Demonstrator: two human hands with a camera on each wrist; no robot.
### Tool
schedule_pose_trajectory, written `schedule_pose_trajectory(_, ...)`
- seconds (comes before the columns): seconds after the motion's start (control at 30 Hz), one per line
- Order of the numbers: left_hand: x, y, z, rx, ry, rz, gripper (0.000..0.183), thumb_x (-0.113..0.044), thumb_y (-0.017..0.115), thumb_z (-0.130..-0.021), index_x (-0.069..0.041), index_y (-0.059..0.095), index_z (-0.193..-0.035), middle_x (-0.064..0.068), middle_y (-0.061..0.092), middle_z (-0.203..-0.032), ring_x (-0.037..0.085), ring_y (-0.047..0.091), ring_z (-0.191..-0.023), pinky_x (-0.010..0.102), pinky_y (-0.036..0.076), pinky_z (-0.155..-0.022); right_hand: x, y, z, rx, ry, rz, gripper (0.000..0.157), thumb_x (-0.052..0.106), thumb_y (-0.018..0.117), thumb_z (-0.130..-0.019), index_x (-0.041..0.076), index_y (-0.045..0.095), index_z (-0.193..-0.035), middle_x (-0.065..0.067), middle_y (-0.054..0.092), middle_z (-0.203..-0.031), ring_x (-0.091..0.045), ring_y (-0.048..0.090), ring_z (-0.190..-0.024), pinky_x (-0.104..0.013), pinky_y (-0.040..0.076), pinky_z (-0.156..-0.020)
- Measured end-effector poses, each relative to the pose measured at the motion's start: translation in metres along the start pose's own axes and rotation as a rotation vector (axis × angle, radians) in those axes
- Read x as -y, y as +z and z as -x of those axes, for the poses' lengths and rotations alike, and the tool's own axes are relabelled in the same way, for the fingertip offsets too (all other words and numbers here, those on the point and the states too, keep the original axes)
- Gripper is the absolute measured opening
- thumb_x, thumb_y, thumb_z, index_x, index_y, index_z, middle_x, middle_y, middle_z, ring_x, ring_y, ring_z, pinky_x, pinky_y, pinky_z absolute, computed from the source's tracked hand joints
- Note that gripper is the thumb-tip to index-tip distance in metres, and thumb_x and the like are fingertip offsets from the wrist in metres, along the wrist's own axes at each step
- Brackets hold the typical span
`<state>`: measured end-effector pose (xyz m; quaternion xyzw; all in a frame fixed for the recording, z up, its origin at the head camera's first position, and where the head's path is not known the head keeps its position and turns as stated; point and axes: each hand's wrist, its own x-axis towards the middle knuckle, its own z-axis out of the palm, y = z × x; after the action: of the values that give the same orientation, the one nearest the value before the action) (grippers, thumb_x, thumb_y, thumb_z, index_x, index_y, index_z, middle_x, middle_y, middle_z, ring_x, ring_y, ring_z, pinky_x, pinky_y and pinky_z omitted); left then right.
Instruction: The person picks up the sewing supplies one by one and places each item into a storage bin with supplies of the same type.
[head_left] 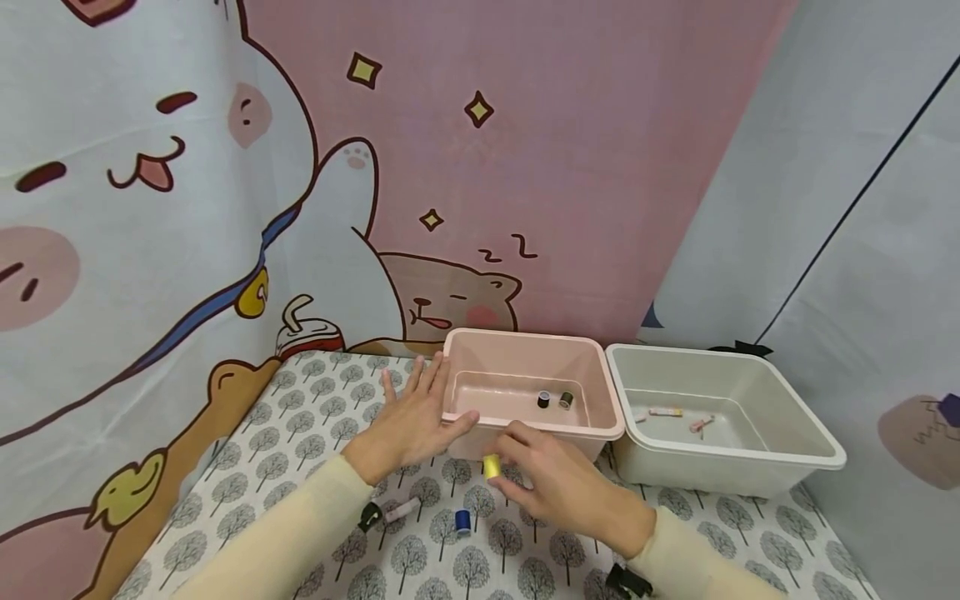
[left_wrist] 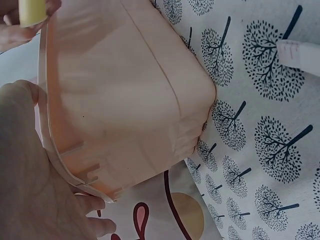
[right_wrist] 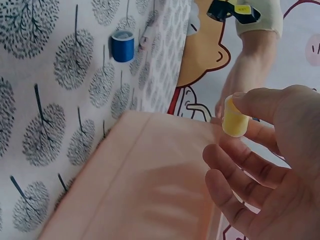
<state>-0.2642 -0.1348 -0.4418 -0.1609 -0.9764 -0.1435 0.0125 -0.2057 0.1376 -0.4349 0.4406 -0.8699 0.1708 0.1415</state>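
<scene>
My right hand (head_left: 551,475) pinches a small yellow thread spool (head_left: 491,466) between thumb and fingertips, just outside the near wall of a pink plastic bin (head_left: 525,336). In the right wrist view the yellow spool (right_wrist: 234,117) shows at the thumb tip, the other fingers loosely bent. My left hand (head_left: 408,425) rests at the bin's left rim, fingers extended and spread, thumb across the rim. A black spool (head_left: 543,400) and a dark green spool (head_left: 566,400) are inside the pink bin. Nearer me on the tablecloth stands a blue thread spool (head_left: 462,522).
Right of the pink bin stands a white bin (head_left: 720,454) with a few small pink and orange items (head_left: 665,412) on its floor. A pale pink, narrow item (head_left: 402,510) lies on the tree-print tablecloth (head_left: 408,554). A cartoon-print curtain (head_left: 585,183) hangs behind the table.
</scene>
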Motion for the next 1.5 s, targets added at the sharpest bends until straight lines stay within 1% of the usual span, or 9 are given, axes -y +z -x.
schedule_pose_trajectory(0.13, 0.001, 0.000, -0.001, -0.011, 0.004, 0.007, 0.117, -0.091, 0.030, -0.111, -0.007, 0.005, -0.187, 0.011, -0.002, -0.196, 0.044, 0.001, -0.184, 0.088, -0.010, -0.137, -0.002, -0.008, -0.003, -0.018, -0.005, -0.003, 0.031, 0.029, 0.091, -0.104, 0.017, 0.080, -0.130, 0.005, 0.074, -0.117, -0.006, 0.070, -0.091, -0.016, 0.063, -0.077)
schedule_pose_trajectory(0.27, 0.001, 0.000, -0.001, -0.016, 0.005, 0.018, 0.116, -0.090, 0.033, -0.112, -0.006, 0.007, -0.187, 0.012, 0.000, -0.196, 0.044, 0.002, -0.184, 0.088, -0.010, -0.137, -0.004, -0.014, -0.007, -0.046, 0.006, 0.016, 0.033, 0.030, 0.092, -0.103, 0.017, 0.079, -0.130, 0.004, 0.076, -0.119, -0.010, 0.077, -0.095, -0.022, 0.068, -0.080)
schedule_pose_trajectory(0.4, 0.001, 0.000, -0.002, -0.017, 0.006, 0.019, 0.115, -0.089, 0.035, -0.112, -0.006, 0.007, -0.188, 0.012, 0.001, -0.197, 0.044, 0.004, -0.184, 0.089, -0.009, -0.137, -0.008, -0.018, -0.011, -0.078, 0.012, 0.035, 0.032, 0.030, 0.090, -0.104, 0.017, 0.080, -0.131, 0.005, 0.076, -0.119, -0.009, 0.079, -0.096, -0.026, 0.068, -0.080)
schedule_pose_trajectory(0.57, 0.000, 0.002, -0.002, -0.016, 0.004, 0.014, 0.115, -0.089, 0.035, -0.111, -0.007, 0.009, -0.188, 0.012, 0.003, -0.197, 0.045, 0.006, -0.184, 0.090, -0.006, -0.137, -0.016, -0.022, -0.017, -0.097, 0.007, -0.006, 0.027, 0.025, 0.088, -0.106, 0.017, 0.080, -0.131, 0.003, 0.077, -0.117, -0.013, 0.082, -0.094, -0.028, 0.070, -0.081)
schedule_pose_trajectory(0.8, -0.001, 0.003, -0.002, -0.016, 0.005, 0.014, 0.115, -0.089, 0.034, -0.112, -0.006, 0.008, -0.188, 0.012, 0.003, -0.197, 0.046, 0.009, -0.184, 0.091, -0.003, -0.138, -0.034, -0.035, -0.028, -0.121, 0.020, -0.073, 0.025, 0.020, 0.090, -0.105, 0.011, 0.081, -0.127, 0.000, 0.081, -0.116, -0.015, 0.080, -0.091, -0.025, 0.070, -0.081)
schedule_pose_trajectory(1.07, 0.000, 0.002, -0.002, -0.017, -0.003, 0.029, 0.112, -0.085, 0.040, -0.114, -0.007, 0.007, -0.188, 0.012, 0.001, -0.197, 0.046, 0.009, -0.184, 0.090, -0.007, -0.137, -0.060, -0.050, -0.042, -0.139, 0.013, -0.052, 0.023, 0.016, 0.092, -0.102, 0.011, 0.083, -0.122, 0.002, 0.081, -0.110, -0.015, 0.079, -0.088, -0.025, 0.066, -0.076)
schedule_pose_trajectory(1.27, -0.001, 0.001, -0.002, -0.019, -0.004, 0.030, 0.113, -0.084, 0.042, -0.113, -0.007, 0.007, -0.188, 0.012, 0.002, -0.197, 0.046, 0.010, -0.184, 0.091, -0.004, -0.138, -0.074, -0.059, -0.052, -0.100, 0.008, -0.034, 0.022, 0.017, 0.091, -0.103, 0.013, 0.083, -0.123, 0.002, 0.085, -0.111, -0.015, 0.081, -0.090, -0.029, 0.068, -0.078)
schedule_pose_trajectory(1.37, -0.001, 0.002, -0.002, -0.014, -0.005, 0.033, 0.114, -0.084, 0.043, -0.113, -0.007, 0.005, -0.188, 0.011, 0.000, -0.197, 0.046, 0.009, -0.184, 0.090, -0.006, -0.138, -0.080, -0.062, -0.057, -0.066, 0.038, -0.031, 0.022, 0.019, 0.090, -0.104, 0.014, 0.082, -0.125, 0.003, 0.084, -0.111, -0.016, 0.081, -0.093, -0.033, 0.069, -0.079)
schedule_pose_trajectory(1.5, 0.000, 0.002, -0.002, 0.000, -0.009, 0.019, 0.117, -0.091, 0.035, -0.110, -0.009, 0.002, -0.188, 0.009, -0.004, -0.197, 0.044, 0.006, -0.184, 0.089, -0.007, -0.138, -0.088, -0.065, -0.064, -0.022, 0.082, -0.019, 0.023, 0.022, 0.088, -0.106, 0.015, 0.082, -0.127, 0.003, 0.082, -0.112, -0.016, 0.079, -0.095, -0.033, 0.067, -0.079)
